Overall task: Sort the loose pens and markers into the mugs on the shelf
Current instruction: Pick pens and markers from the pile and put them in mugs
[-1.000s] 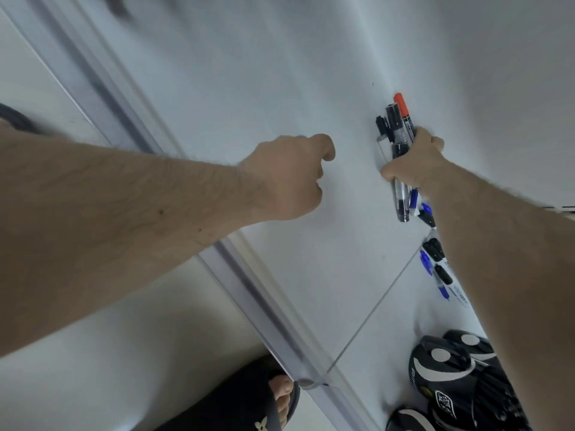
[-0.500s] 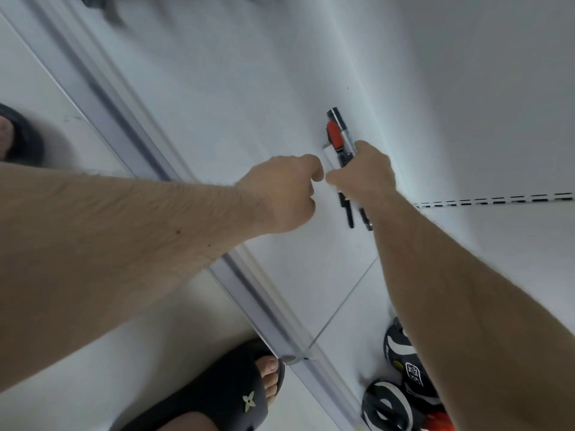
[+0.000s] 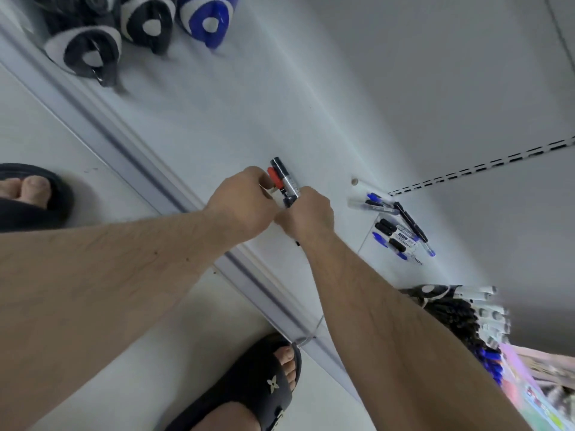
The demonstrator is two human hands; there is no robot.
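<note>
Shelf [image 3: 217, 126]: smooth white board, faint sheen. Mugs [image 3: 146, 23]: glossy glazed ceramic by the look, black, white and blue. Markers [image 3: 284, 181]: shiny plastic barrels, red and black. Loose pens [image 3: 401, 231]: clear and coloured plastic. Sandal [image 3: 249, 390]: matt black rubbery strap.

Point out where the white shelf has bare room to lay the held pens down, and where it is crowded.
Bare shelf lies between the mugs at upper left and the two hands holding the pens. More lies behind the hands toward the back wall. It is crowded to the right: loose pens lie there, and packed mugs nearer.
</note>
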